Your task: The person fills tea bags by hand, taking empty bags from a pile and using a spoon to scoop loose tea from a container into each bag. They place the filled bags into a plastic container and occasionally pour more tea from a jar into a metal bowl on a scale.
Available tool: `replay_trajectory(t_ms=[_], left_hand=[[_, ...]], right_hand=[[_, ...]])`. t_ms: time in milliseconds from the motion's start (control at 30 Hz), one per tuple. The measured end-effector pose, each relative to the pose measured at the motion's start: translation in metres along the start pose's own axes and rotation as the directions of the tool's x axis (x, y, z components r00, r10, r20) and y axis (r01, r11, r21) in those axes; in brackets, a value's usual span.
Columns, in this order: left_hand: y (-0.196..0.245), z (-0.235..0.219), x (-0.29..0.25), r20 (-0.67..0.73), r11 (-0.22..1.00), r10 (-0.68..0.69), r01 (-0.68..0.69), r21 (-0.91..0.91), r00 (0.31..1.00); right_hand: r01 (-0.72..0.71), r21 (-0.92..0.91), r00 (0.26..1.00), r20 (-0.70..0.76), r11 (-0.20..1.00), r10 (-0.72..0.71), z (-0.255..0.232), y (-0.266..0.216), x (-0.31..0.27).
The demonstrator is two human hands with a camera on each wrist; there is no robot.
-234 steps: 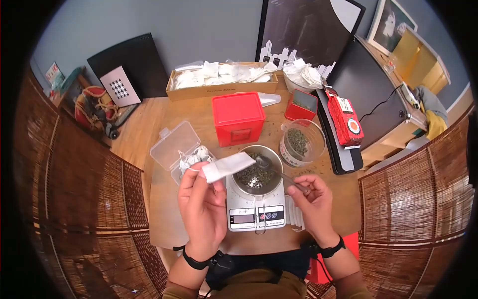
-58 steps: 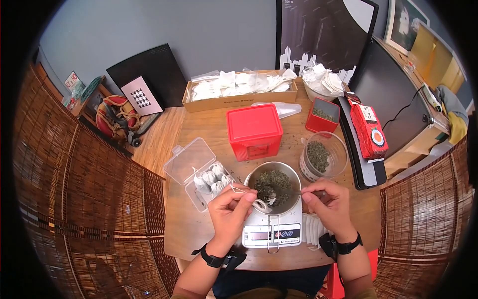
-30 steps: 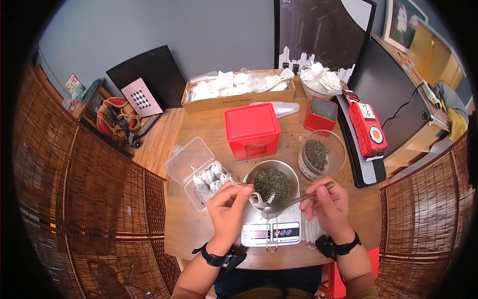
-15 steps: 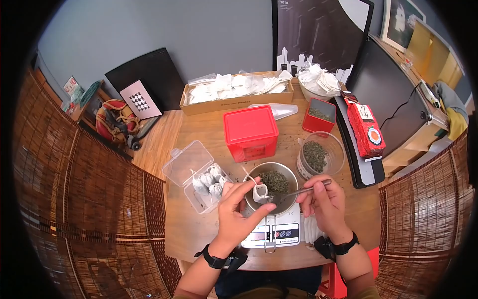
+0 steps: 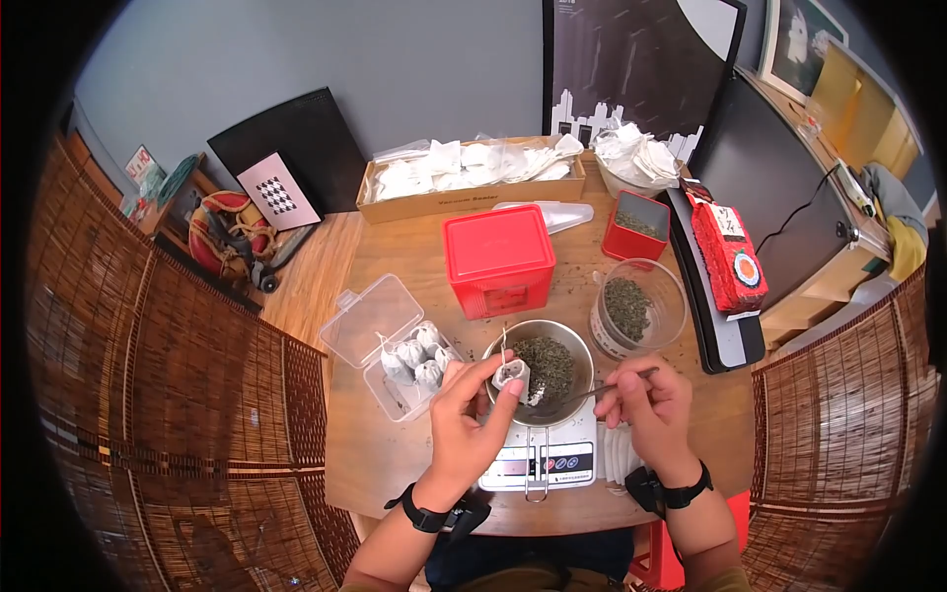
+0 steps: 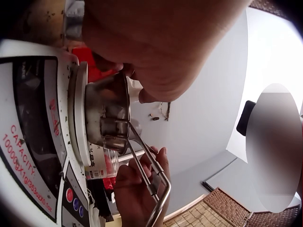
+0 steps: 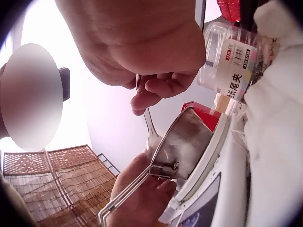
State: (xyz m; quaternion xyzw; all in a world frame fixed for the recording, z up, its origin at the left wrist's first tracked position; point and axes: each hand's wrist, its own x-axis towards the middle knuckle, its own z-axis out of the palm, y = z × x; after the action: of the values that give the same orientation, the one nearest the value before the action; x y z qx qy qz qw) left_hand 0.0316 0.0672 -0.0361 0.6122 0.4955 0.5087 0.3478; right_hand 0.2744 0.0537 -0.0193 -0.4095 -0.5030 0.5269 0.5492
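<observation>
My left hand holds a small white drawstring tea bag by its sides, thumb and fingers around it. The bag is upright with its mouth open over the left side of a metal pan, its string sticking up. Dried tea leaves lie in the pan, which stands on a white kitchen scale. From the right, my right hand grips a metal spoon by the handle. The spoon slants down into the pan beside the bag; the right wrist view shows its neck at the rim.
A clear lidded box with several filled tea bags stands left. Behind are a red canister, a long carton of white bags, an open red tin and a clear tub of leaves. The pan's wire handle points toward the person.
Earlier the bag was flat and held off to the left. The spoon rose to the bag's mouth, then dropped back into the pan; my left thumb has closed in on the bag.
</observation>
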Motion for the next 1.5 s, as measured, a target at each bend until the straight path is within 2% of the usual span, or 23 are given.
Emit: replay_trajectory(t_ms=[100,167,200,267,400,467,500,567,600,667,800,1000,1067,1167,1367,1500], left_hand=[[-0.001,0.001,0.0,-0.014,0.998,-0.018,0.017,-0.057,1.0],[-0.005,0.003,0.001,-0.066,0.995,0.058,-0.062,-0.073,0.996],[-0.005,0.003,0.001,-0.066,0.995,0.057,-0.062,-0.073,0.996],[-0.007,0.003,0.001,-0.078,0.993,0.04,-0.048,-0.106,0.996],[-0.009,0.004,0.0,-0.076,0.991,0.034,-0.043,-0.125,0.997],[-0.007,0.003,0.001,-0.074,0.992,0.051,-0.059,-0.109,0.996],[-0.007,0.003,0.001,-0.073,0.992,0.051,-0.059,-0.109,0.996],[-0.006,0.003,0.0,-0.068,0.993,0.032,-0.04,-0.115,0.997],[-0.006,0.003,0.0,-0.068,0.993,0.032,-0.04,-0.116,0.997],[-0.006,0.004,0.0,-0.069,0.993,0.036,-0.043,-0.113,0.997],[-0.002,0.001,-0.001,-0.027,0.994,-0.005,0.002,-0.11,1.0],[-0.001,0.0,0.002,-0.029,0.998,0.063,-0.063,-0.002,0.998],[-0.002,-0.001,0.003,0.003,0.989,0.128,-0.128,0.068,0.992],[0.005,-0.002,0.002,0.001,0.987,0.126,-0.125,0.1,0.992],[-0.003,0.001,0.002,-0.007,0.967,0.226,-0.223,0.123,0.974],[0.002,0.002,0.002,-0.02,0.971,0.216,-0.212,0.108,0.976]], right_hand=[[0.08,-0.108,0.996,-0.031,0.991,-0.084,0.007,0.0,-0.001],[0.187,-0.312,0.98,-0.012,0.932,-0.2,0.009,-0.001,-0.002],[0.186,-0.312,0.98,-0.012,0.932,-0.2,0.009,-0.001,-0.002],[0.282,-0.451,0.95,0.006,0.847,-0.313,0.008,0.0,-0.002],[0.272,-0.451,0.944,-0.047,0.85,-0.326,0.009,0.001,0.001],[0.12,-0.362,0.983,-0.09,0.924,-0.163,0.011,-0.005,0.002],[0.119,-0.362,0.983,-0.091,0.924,-0.162,0.01,-0.004,0.004],[-0.011,-0.22,0.996,-0.089,0.975,-0.009,0.008,0.0,0.007],[-0.011,-0.22,0.996,-0.089,0.975,-0.008,0.008,-0.001,0.008],[-0.137,-0.057,0.986,-0.101,0.989,0.131,0.009,-0.002,0.009],[-0.133,0.054,0.981,-0.133,0.99,0.139,0.007,0.004,0.013],[-0.109,0.108,0.966,-0.221,0.988,0.131,0.001,0.008,0.016],[-0.078,0.121,0.964,-0.244,0.99,0.106,0.0,0.008,0.016],[-0.052,0.136,0.959,-0.271,0.989,0.087,0.0,0.007,0.015],[-0.021,0.174,0.948,-0.309,0.985,0.075,0.001,0.0,0.016],[-0.021,0.204,0.946,-0.313,0.979,0.086,-0.001,0.0,0.016]])
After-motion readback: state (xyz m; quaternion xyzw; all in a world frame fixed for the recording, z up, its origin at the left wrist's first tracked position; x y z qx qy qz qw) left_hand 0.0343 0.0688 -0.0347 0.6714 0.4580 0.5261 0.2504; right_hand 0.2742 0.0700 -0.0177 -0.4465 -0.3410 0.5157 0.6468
